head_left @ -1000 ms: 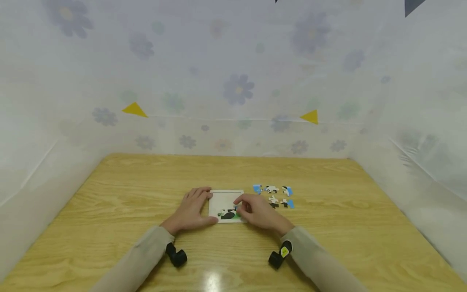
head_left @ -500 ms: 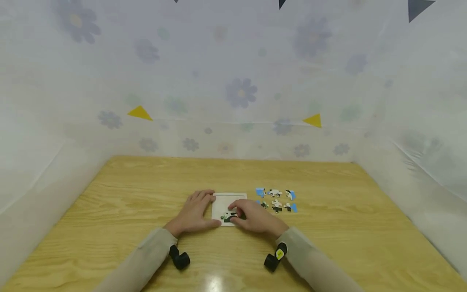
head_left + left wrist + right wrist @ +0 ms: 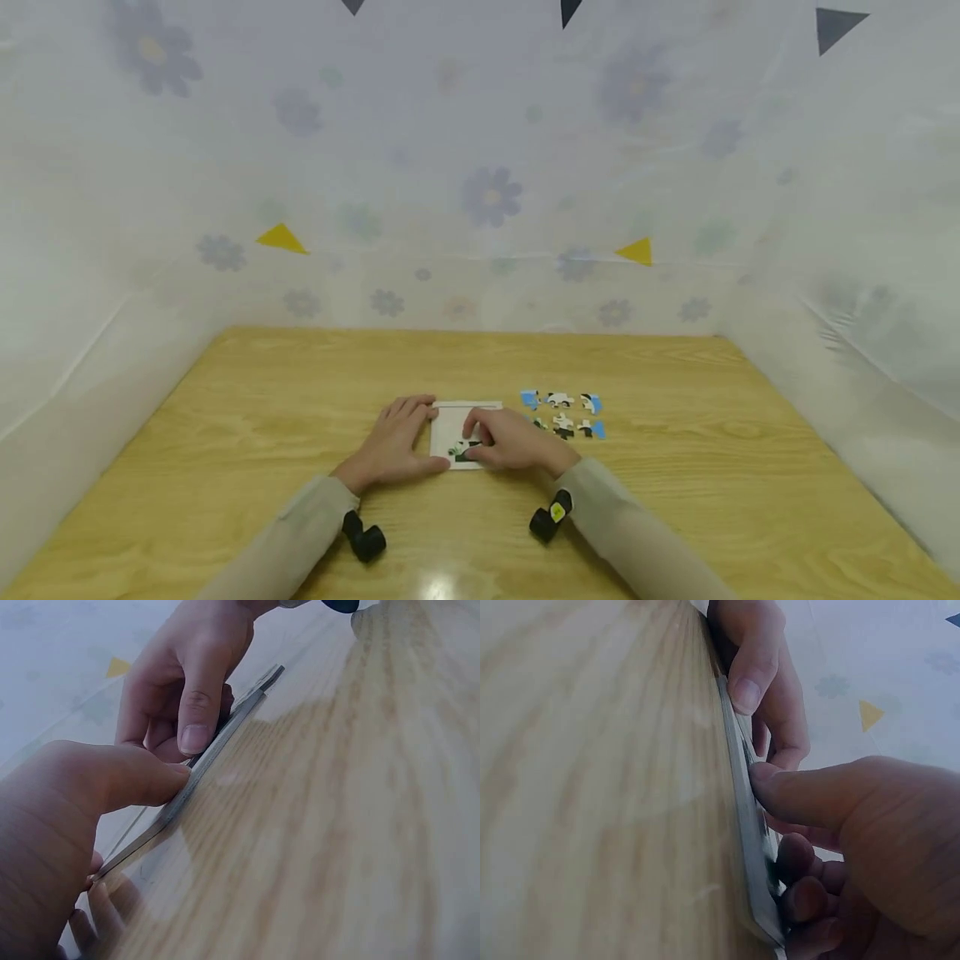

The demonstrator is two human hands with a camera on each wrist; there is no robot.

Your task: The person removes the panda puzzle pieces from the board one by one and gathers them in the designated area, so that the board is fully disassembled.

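Both forearms in beige sleeves come in from the near edge of the tabletop, angled twd each other. Left hand [image 3: 396, 442] lies flat, fingers straight, thumb stretched out sideways. Right hand [image 3: 508, 442] sits just beside it w/ fingers curled down, thumb tip pressing low.

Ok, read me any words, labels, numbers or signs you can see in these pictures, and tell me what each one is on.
No readable text anywhere.
Yellow sticker on the right wrist camera: too small to read.
Puzzle board and loose puzzle pieces: pictures only, no letters.
Wall sheet: flowers and triangles, no words.
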